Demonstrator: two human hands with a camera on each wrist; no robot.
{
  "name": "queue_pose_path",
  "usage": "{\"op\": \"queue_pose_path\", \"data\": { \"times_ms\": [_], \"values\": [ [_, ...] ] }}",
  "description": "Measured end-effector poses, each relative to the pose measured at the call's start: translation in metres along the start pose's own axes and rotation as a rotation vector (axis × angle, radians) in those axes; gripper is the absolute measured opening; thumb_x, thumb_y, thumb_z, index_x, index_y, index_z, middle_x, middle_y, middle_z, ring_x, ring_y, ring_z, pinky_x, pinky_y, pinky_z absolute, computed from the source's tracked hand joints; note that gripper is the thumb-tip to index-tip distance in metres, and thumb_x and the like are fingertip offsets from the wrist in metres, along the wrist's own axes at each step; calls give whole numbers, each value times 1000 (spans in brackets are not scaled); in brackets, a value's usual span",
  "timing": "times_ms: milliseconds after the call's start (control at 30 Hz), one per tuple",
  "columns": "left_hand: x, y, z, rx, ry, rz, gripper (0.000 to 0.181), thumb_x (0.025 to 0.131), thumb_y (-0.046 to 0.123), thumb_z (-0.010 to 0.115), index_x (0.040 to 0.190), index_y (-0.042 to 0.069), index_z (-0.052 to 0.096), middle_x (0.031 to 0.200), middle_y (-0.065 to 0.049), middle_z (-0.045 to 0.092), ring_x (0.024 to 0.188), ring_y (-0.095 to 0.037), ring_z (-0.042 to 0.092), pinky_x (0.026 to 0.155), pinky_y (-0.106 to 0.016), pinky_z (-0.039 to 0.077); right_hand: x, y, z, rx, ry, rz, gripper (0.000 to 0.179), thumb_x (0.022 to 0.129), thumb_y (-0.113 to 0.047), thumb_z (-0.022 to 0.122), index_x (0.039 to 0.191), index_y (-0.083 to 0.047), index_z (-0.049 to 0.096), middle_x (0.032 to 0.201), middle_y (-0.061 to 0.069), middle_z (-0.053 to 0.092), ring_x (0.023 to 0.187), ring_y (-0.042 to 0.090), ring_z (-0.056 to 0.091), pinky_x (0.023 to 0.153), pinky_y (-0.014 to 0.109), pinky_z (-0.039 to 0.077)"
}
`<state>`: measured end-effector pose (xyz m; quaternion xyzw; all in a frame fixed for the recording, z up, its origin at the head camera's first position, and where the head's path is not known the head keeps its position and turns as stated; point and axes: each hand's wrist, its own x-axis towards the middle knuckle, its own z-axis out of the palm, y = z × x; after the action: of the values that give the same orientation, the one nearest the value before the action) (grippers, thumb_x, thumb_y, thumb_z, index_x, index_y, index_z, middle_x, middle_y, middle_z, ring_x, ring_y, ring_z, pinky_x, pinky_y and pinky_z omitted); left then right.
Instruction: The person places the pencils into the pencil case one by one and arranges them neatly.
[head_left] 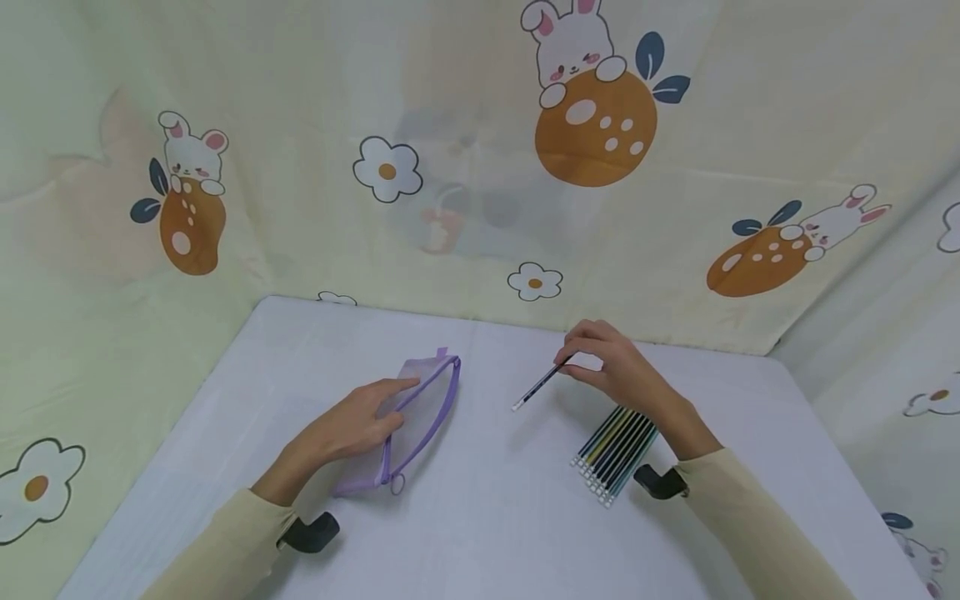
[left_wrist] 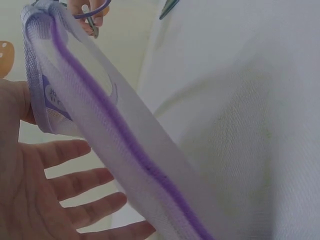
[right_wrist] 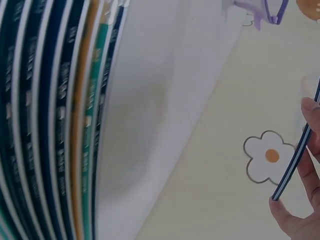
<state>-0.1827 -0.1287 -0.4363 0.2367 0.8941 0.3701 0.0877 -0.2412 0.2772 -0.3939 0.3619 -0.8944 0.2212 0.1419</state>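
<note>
A light purple mesh pencil case (head_left: 390, 442) with a darker purple zipper lies on the left of the white table, its mouth parted. My left hand (head_left: 365, 421) holds it at the mouth, index finger and thumb spread. In the left wrist view the zipper edge (left_wrist: 120, 132) crosses in front, and the thumb's tip is hidden behind the case. To the right, my right hand (head_left: 611, 367) pinches a dark striped pencil (head_left: 540, 385) above the table, its white end pointing down and left. Below that hand lies a row of pencils (head_left: 615, 450), mostly dark, with some yellow and green.
The white table (head_left: 495, 517) ends at a cream curtain (head_left: 300, 208) printed with rabbits and flowers. Black wrist mounts (head_left: 309, 533) sit at both cuffs. A round zipper pull (head_left: 398, 484) hangs at the case's near end.
</note>
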Motion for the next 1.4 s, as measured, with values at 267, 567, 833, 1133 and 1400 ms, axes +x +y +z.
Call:
{"op": "queue_pose_path", "data": {
  "times_ms": [267,567,833,1133,1400],
  "values": [
    [-3,0,-2,-27,10,-19,51,99,14,47,148,1,49,152,-18,49,144,-39,40,117,-56,31,12,-14,6,17,14,-12,27,78,-4,86,100,-19,77,104,-5,62,107,16,52,87,28,52],
    [-5,0,-6,-65,21,-25,49,100,13,47,145,-3,51,149,-20,51,143,-40,41,116,-55,32,28,-29,19,14,-12,-15,24,80,-8,85,100,-20,77,104,-5,62,108,16,53,90,34,53],
    [-6,-2,-8,-78,28,-20,48,100,13,46,144,-4,52,148,-21,53,141,-41,43,115,-56,33,44,-44,32,-2,-2,-33,22,81,-11,86,99,-21,78,100,-7,62,105,16,54,89,35,52],
    [-6,-4,-7,-94,26,-18,47,100,11,47,144,-4,52,148,-21,53,141,-41,44,114,-57,35,58,-55,48,-6,8,-96,21,80,-13,87,97,-21,78,99,-6,63,101,16,55,88,33,50],
    [-6,-3,-9,-86,25,-8,48,100,12,47,143,-5,52,147,-22,53,140,-42,44,113,-58,35,68,-63,56,-9,20,-158,20,79,-12,87,95,-20,79,97,-5,64,97,17,56,83,32,49]
  ]
}}
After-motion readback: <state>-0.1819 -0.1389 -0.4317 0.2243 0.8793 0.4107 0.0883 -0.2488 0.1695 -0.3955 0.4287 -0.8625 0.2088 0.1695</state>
